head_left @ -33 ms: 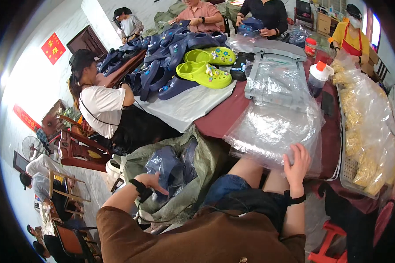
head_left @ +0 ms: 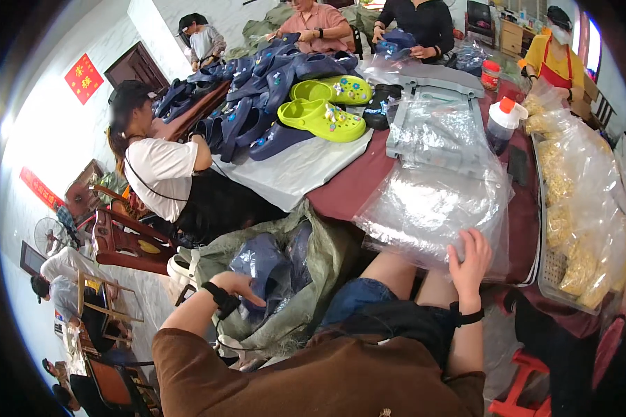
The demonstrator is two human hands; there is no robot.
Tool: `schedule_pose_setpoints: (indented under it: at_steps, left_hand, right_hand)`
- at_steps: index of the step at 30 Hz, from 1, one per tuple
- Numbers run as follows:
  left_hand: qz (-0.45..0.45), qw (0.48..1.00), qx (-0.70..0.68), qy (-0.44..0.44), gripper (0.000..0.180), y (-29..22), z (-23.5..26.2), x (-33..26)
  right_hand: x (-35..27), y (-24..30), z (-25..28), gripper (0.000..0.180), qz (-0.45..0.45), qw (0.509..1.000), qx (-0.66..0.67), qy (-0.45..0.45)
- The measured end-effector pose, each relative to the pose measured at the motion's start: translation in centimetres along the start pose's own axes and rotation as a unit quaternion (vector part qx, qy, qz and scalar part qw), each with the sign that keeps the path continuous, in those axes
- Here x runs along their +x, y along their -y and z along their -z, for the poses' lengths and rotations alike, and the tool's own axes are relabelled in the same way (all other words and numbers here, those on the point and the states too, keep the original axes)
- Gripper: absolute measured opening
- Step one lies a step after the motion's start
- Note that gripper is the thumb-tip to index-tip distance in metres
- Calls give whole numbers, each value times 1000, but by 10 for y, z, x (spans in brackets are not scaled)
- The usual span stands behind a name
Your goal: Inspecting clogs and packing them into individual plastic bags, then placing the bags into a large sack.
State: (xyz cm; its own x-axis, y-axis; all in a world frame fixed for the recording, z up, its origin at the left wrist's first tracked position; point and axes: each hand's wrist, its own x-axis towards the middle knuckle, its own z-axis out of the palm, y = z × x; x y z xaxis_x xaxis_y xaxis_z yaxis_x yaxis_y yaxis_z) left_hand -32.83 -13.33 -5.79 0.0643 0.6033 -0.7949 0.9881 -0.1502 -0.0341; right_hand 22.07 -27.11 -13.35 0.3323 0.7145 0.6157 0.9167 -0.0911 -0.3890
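Observation:
My left hand [head_left: 238,285], fingers stretched out, hovers over a green woven sack [head_left: 327,258] beside my left thigh. Just beyond its fingers, a navy clog in clear plastic [head_left: 263,263] lies in the sack; whether they touch I cannot tell. Palm down, my right hand [head_left: 473,258] rests with spread fingers on the near edge of a stack of clear plastic bags [head_left: 435,208]. The bags lie partly over a grey plastic board [head_left: 435,115] on the table. Left of the board, a pair of lime-green clogs [head_left: 323,124] with charms sits against a navy clog pile [head_left: 257,90].
At the right stands a crate [head_left: 553,267] with plastic bags of yellow pieces [head_left: 562,201]. A bottle with an orange cap [head_left: 502,125] and a red-lidded jar [head_left: 490,73] stand near the board. A co-worker in white [head_left: 161,163] sits left; others work across the table. A red stool [head_left: 522,386] stands lower right.

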Motion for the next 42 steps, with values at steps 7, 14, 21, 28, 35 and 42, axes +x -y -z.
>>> schedule_pose_setpoints:
  at_steps: [7,14,21,28,35,42]
  left_hand:
    - [-161,906,-45,-390,66,-65,102,15]
    - [-110,963,-126,-213,81,-104,105,199]
    - [-129,933,-71,-328,33,-113,68,260]
    - [-225,908,-237,-262,30,-117,23,108]
    - [-367,805,-324,-335,38,-179,-10,-58]
    - [-406,833,-164,-338,43,-142,8,-45]
  right_hand:
    - [0,-2,2,45,14,1000,-13,-7]
    - [-1,2,5,46,1,1000,-5,19]
    - [2,5,3,46,6,1000,7,28]
    - [25,64,11,48,15,996,-84,-31]
    - [47,171,-26,133,175,742,396,513]
    - [20,186,-102,45,12,758,429,491]
